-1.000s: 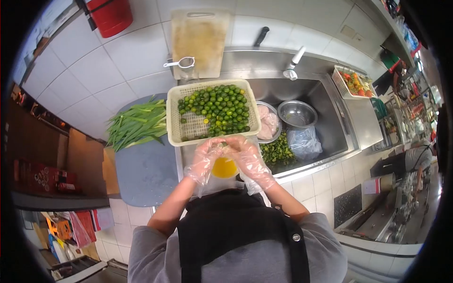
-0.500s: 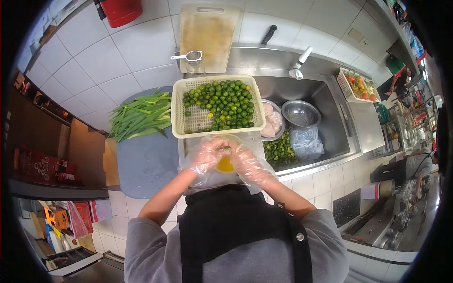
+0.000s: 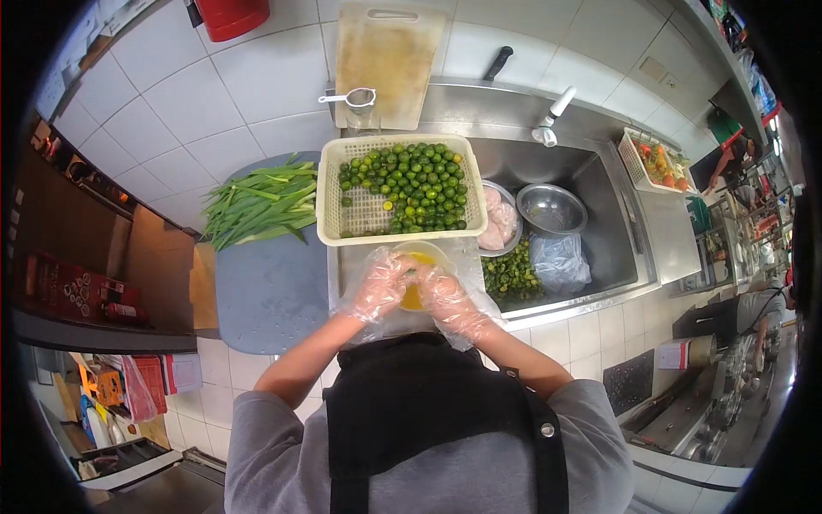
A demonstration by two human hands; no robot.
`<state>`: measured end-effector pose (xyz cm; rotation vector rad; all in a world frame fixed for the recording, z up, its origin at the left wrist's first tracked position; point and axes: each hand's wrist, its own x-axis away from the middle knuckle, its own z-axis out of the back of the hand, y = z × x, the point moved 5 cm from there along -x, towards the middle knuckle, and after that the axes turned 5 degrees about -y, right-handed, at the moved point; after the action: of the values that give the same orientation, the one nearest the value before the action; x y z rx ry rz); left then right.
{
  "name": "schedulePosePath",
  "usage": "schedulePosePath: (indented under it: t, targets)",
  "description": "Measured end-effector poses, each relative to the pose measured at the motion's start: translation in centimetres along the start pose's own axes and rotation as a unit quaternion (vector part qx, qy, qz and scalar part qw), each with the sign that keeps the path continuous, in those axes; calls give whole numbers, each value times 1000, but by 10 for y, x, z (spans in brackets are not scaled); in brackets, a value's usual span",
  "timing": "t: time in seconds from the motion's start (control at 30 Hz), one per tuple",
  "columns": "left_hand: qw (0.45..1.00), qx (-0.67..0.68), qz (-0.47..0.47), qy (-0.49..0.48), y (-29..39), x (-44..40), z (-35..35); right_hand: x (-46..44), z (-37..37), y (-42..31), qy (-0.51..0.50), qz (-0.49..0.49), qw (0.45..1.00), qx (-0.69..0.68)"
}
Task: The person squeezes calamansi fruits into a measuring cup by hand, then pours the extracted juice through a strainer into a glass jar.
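Over a bowl [image 3: 435, 249] of yellow juice [image 3: 413, 299], my two hands meet fingertip to fingertip, both in clear plastic gloves. My left hand [image 3: 383, 284] is closed at the fingers, pinching a small green calamansi [image 3: 412, 272] together with my right hand [image 3: 445, 297]. Most of the fruit is covered by the fingers. Just beyond the hands sits a cream plastic basket [image 3: 324, 193] with many whole green calamansi [image 3: 419, 184], one cut yellow face showing among them.
Left, long green leaves [image 3: 261, 201] lie on a grey board [image 3: 265, 300]. In the sink [image 3: 612, 206] are squeezed calamansi halves [image 3: 512, 274], a bowl of raw meat [image 3: 498, 221], a metal bowl [image 3: 550, 208] and a plastic bag [image 3: 559, 261]. A strainer [image 3: 360, 97] stands behind the basket.
The view has shifted slightly. My hands stay together over the bowl, and the fruit between the fingers is more hidden now.
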<state>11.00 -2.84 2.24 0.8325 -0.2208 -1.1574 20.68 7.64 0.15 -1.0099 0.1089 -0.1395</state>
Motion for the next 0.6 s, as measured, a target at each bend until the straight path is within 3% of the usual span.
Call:
schedulePosePath:
  t: [0.07,0.13,0.17,0.23,0.27,0.33,0.4,0.47,0.53,0.6]
  targets:
    - [1000,-13,-11,4,5,-1,3,0,1,4,2,-32,999,25]
    - [1000,-6,3,10,3,-4,0,-7,-3,15,-35,18,976,213]
    - [1000,1,14,18,1,-7,-1,-12,-2,21,-34,19,976,213]
    - [997,80,20,11,12,-12,10,-19,10,18,17,29,998,53]
    - [987,157,27,5,14,-13,14,-19,15,17,17,28,998,54]
    - [990,142,12,15,7,-11,12,-17,29,-11,-36,-69,997,-17]
    - [991,132,-8,23,8,-9,11,-14,24,-6,-20,-56,996,62]
    - [990,115,69,34,10,-5,14,-11,24,-3,-2,-47,989,142]
    - [995,83,38,37,9,-5,14,-10,33,-29,-11,-76,995,-62]
    - [997,42,37,55,11,-3,16,-8,30,-31,13,-61,991,-117]
